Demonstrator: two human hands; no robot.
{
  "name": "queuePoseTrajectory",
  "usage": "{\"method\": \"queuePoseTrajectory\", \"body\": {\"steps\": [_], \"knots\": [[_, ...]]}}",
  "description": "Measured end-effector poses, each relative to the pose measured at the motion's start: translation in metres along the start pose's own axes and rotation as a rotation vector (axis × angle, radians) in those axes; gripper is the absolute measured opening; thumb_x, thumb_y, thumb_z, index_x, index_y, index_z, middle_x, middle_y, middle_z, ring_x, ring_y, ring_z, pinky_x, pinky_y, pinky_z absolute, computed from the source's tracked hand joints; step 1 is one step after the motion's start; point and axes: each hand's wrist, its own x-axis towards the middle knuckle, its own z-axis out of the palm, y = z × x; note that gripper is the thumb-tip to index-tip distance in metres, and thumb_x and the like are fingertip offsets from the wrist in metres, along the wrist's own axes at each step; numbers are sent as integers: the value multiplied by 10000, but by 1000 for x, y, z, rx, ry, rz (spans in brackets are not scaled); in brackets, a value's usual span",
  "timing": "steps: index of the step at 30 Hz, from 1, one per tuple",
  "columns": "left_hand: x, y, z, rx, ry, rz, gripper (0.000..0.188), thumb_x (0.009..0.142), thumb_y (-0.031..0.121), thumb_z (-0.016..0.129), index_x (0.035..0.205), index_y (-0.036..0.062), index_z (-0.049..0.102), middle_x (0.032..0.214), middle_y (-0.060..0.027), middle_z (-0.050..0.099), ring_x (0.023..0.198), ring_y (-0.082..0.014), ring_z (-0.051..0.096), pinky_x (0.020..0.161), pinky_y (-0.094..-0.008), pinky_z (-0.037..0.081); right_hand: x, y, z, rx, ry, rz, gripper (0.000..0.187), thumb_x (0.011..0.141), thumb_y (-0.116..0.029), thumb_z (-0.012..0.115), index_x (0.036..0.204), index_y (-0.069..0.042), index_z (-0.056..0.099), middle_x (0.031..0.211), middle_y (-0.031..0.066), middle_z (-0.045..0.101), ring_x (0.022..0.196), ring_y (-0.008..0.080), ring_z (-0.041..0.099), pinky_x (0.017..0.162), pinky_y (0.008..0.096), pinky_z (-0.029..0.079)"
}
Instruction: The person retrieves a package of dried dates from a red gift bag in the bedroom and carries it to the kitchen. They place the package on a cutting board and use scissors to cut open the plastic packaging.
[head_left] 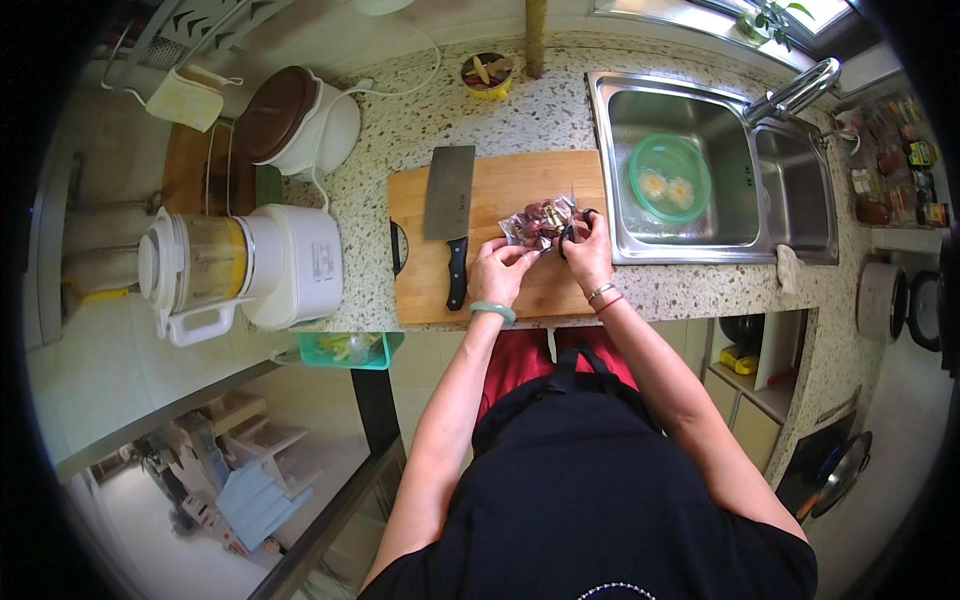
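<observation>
Over a wooden cutting board (520, 290) my left hand (499, 274) pinches the lower edge of a clear plastic packet (540, 222) with dark reddish pieces inside. My right hand (590, 252) is closed round the black handles of a pair of scissors (588, 215), right beside the packet. The scissors' blades point away from me, and I cannot tell whether they touch the plastic. To the left of the packet a cleaver (449, 195) with a black handle lies flat on the board, its handle toward me.
A steel double sink (607, 180) is at the right, with a green bowl (690, 145) of water holding two pale round pieces. On the left stand a white blender (292, 265) and a white pot with a brown lid (277, 115). A small yellow container (490, 92) sits at the back.
</observation>
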Motion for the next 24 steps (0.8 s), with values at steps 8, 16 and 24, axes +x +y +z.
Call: {"method": "queuePoseTrajectory", "body": {"steps": [8,16,24], "knots": [[4,-3,12,-107,22,-61,380,725,361,842,927,49,762,1178,-88,603,1040,-236,608,904,-346,483,0,7,2,-41,5,-70,552,772,23,723,1236,41,424,1184,152,590,1066,210,629,873,309,526],[4,0,17,-103,1,-31,303,739,313,835,895,64,763,1168,-94,606,1054,-240,604,917,-349,475,0,2,2,127,24,-10,503,788,47,688,1219,19,430,1167,133,587,1072,207,622,847,306,529],[3,-23,14,-363,-22,-48,194,802,182,784,838,19,686,1150,-138,634,859,-188,670,735,-309,551,0,0,0,47,97,-96,485,760,17,670,1195,44,458,1135,181,588,1035,271,631,918,347,499]]}}
